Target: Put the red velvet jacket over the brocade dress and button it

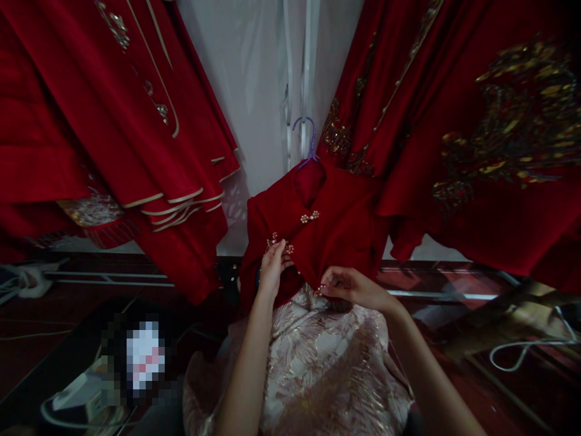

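A short red jacket hangs in front of me on a purple-blue hanger. A flower-shaped clasp joins its front near the collar, and below that the front parts. On the left front panel, my left hand is closed on the jacket edge beside another beaded flower clasp. At the lower right corner of the opening, my right hand pinches the jacket edge at a small beaded clasp. A pale pink patterned fabric with shiny threads lies below my hands.
Red garments with light piping hang at the left. More red garments with gold embroidery hang at the right. Behind the hanger is a white pole. A white cable loops at the lower right. Part of the lower left is pixelated.
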Available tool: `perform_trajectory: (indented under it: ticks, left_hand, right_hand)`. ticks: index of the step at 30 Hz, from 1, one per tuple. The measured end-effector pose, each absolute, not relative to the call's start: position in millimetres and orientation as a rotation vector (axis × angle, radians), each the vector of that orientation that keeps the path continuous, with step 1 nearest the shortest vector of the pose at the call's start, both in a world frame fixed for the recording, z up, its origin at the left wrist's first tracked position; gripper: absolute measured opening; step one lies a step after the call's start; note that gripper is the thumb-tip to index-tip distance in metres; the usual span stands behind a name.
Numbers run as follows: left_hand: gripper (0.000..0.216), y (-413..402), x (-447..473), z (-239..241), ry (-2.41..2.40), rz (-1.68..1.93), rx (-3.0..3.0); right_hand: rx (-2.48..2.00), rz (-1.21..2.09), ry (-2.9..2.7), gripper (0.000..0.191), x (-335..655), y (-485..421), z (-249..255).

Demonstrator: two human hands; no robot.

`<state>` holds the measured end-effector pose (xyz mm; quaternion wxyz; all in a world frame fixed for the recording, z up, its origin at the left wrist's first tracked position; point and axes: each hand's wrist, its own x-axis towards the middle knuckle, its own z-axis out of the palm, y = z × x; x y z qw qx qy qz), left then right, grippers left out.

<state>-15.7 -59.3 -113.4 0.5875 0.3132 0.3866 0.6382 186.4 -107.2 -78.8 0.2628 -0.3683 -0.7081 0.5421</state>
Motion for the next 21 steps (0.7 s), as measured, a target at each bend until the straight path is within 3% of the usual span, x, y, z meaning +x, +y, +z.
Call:
perform_trajectory:
  ticks: [7,12,18,21]
  left_hand:
    - [0.033,-67.6,-4.4,-109.9,0.917,1.346,1.101]
    - [0.030,-60.3,-0.9,-108.4,1.209,1.502,1.509]
    - [0.031,-36.0,-4.8,-55.0,1.490,1.595,2.139]
    - [0.024,-19.0,-0.7,-27.7,1.441,1.460,2.533]
  right_hand:
    - [-1.001,1.498,-1.900,0.025,189.6,-105.5,-81.4]
    - [-1.008,1.501,-1.889,0.025,191.5,-105.9,-81.2]
    - [-1.004,1.519,-1.895,0.025,198.1,-108.5,-75.2]
    - [-1.011,1.469,-1.883,0.025,200.1,-108.1,-73.9]
